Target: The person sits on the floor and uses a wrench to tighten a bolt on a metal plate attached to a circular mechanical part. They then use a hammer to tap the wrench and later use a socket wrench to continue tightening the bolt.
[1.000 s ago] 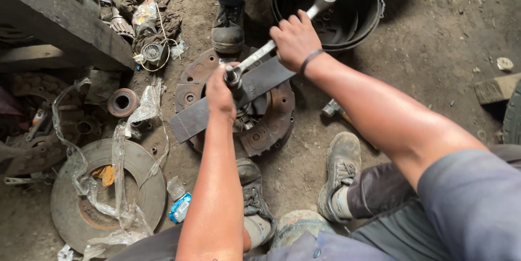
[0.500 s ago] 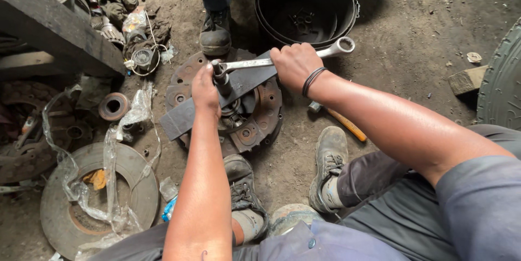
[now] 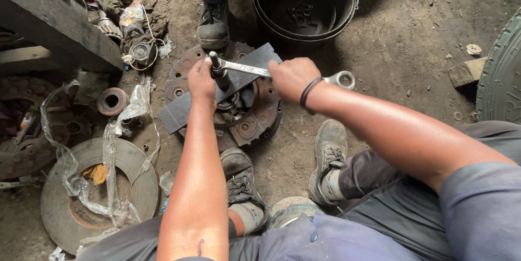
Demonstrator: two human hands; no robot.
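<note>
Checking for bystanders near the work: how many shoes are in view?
3: a black boot above the rusty round plate, and the person's two shoes, and, below it. Others may be hidden.

1. Wrench point(image 3: 255, 69): bright, smooth metal, glinting.
2. Clutch plate point(image 3: 255, 125): rusty, rough metal, matt.
3. Flat bar point(image 3: 179, 113): dull grey metal.
4. Bucket point(image 3: 347, 17): black, matt.
5. Floor point(image 3: 412, 49): gritty dirt.

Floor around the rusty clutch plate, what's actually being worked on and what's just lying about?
In use: right hand, spanner, left hand, bolt, flat bar, clutch plate.
Lying about: black bucket, brake disc, wood block, tyre.
</note>
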